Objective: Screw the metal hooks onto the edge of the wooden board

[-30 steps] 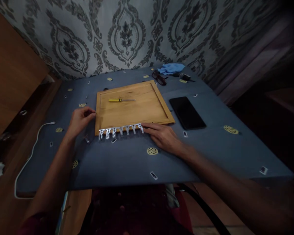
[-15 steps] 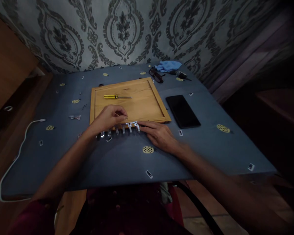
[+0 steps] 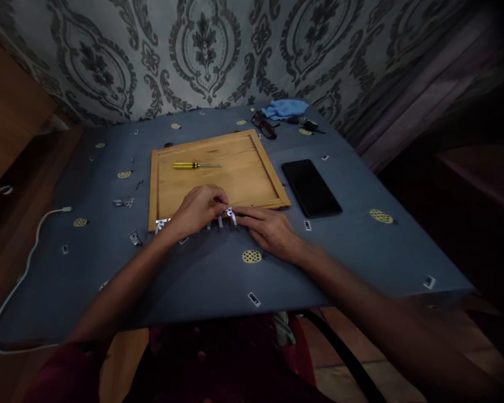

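Observation:
A wooden board [image 3: 218, 184] with a raised frame lies on the table, with a row of silver metal hooks [image 3: 232, 216] along its near edge. My left hand [image 3: 201, 207] is over that edge, thumb and fingers pinched together near the hooks; whatever is between them is too small to make out. My right hand [image 3: 269, 228] rests flat at the right end of the row, fingers stretched and fingertips beside the last hook. A screwdriver [image 3: 197, 165] with a yellow and black handle lies on the board.
A black phone [image 3: 311, 188] lies right of the board. Sunglasses [image 3: 264, 125], a blue cloth [image 3: 284, 109] and a dark object [image 3: 308, 125] are at the back. Small metal pieces [image 3: 124, 202] and a white cable [image 3: 36, 246] lie on the left of the table [image 3: 319, 268].
My left hand has moved right along the board's near edge, uncovering hooks at the left end. My right hand stays at the right end. The view has shifted slightly.

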### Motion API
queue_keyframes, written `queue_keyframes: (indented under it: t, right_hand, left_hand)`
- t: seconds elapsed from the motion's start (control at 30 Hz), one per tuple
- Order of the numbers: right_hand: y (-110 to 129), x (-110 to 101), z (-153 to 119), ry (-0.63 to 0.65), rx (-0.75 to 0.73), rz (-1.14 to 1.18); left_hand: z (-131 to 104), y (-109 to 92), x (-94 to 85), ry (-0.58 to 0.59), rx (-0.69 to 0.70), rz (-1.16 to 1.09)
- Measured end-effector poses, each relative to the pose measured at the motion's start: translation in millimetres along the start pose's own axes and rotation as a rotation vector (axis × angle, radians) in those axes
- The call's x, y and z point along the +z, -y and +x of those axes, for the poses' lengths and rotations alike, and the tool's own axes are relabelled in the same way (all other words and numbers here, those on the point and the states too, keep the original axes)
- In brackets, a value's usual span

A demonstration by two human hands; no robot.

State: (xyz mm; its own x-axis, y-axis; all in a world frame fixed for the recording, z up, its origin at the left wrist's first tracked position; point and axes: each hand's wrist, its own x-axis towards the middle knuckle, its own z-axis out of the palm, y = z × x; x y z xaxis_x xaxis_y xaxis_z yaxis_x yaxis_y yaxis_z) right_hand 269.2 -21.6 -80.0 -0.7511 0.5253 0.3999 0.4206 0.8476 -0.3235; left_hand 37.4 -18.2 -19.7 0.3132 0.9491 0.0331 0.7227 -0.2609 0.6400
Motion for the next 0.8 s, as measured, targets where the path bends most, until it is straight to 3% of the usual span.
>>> queue_keyframes:
  t: [0.8]
  right_hand:
    - [-3.1,1.5,-1.2,0.011,0.003,0.036]
  left_hand:
    - [1.5,-2.8,8.2,-0.004,0.045,0.201]
